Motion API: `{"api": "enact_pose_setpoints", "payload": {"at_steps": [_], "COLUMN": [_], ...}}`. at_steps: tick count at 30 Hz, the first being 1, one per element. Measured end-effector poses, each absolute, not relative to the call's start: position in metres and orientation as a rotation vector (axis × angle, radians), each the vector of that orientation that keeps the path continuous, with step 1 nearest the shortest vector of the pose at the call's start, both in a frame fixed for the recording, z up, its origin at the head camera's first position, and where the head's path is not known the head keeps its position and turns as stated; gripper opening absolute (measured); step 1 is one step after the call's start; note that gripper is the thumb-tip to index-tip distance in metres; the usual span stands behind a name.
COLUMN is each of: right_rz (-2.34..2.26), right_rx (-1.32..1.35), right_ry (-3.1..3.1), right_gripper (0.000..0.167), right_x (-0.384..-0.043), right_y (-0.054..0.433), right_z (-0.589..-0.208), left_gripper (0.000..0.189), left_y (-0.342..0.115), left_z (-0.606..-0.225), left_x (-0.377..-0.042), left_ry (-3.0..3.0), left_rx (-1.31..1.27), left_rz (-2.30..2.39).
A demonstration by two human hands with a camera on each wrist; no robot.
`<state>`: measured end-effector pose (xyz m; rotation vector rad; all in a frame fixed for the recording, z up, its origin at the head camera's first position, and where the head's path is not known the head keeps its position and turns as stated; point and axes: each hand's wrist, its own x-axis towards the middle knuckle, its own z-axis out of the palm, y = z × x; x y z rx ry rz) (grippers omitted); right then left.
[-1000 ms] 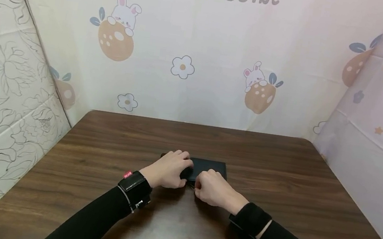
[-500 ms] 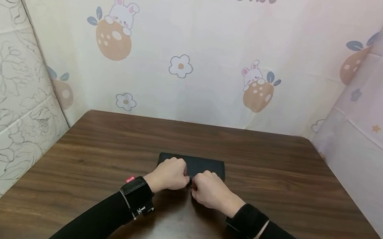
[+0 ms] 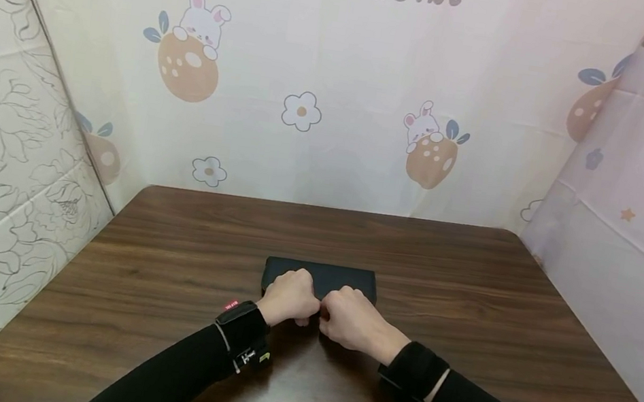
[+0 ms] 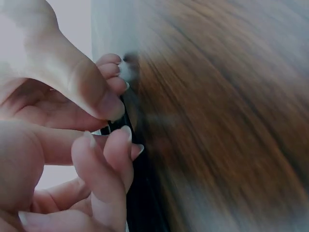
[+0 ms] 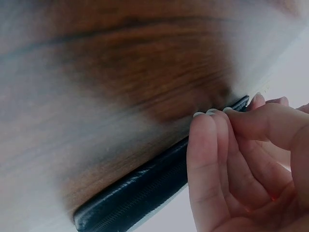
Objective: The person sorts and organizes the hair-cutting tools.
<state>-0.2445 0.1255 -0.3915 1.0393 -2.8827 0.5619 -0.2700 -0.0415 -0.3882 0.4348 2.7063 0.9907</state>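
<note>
A flat black zip pouch (image 3: 342,279) lies on the brown wooden table, its long side facing me. The right wrist view shows the glossy edge and closed zip teeth of the pouch (image 5: 140,193). At the middle of its near edge my two hands meet. My left hand (image 3: 290,296) pinches this edge between thumb and curled fingers (image 4: 116,145). Close beside it my right hand (image 3: 356,321) also pinches at the zip edge, thumb and bent fingers together (image 5: 205,140). What lies between the right fingertips is hidden, so I cannot tell whether it is the zip pull.
The wooden table (image 3: 183,223) reaches back to a pale printed curtain (image 3: 328,154) with rabbits and fruit. Another patterned curtain (image 3: 627,271) hangs at the right, and a flower-drawn panel (image 3: 8,150) at the left. Black bands (image 3: 244,334) sit on both wrists.
My left hand has come off the top left of the pouch, moved right and nearer to me, and curled at its edge. The right hand stays almost in place; more of the pouch shows.
</note>
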Motion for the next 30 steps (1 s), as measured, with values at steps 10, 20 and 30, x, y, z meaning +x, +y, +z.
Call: {"api": "enact_pose_setpoints", "payload": {"at_steps": [10, 20, 30], "right_rz": [0.594, 0.511, 0.285], "right_rx": [1.108, 1.108, 1.015], "right_ry": [-2.896, -2.894, -2.868], "right_gripper": [0.021, 0.013, 0.005], "right_x": [-0.244, -0.254, -0.264], "right_y": [0.128, 0.137, 0.139], "right_z": [-0.388, -0.373, -0.365], "left_gripper": [0.037, 0.037, 0.037], "left_y": [-0.043, -0.040, -0.037], "left_z": [-0.387, -0.390, -0.385], "left_x": [-0.271, -0.265, -0.261], "left_ry": [2.580, 2.704, 2.817], "left_rx": [0.351, 0.403, 0.494], "left_rz": [1.088, 0.977, 0.856]}}
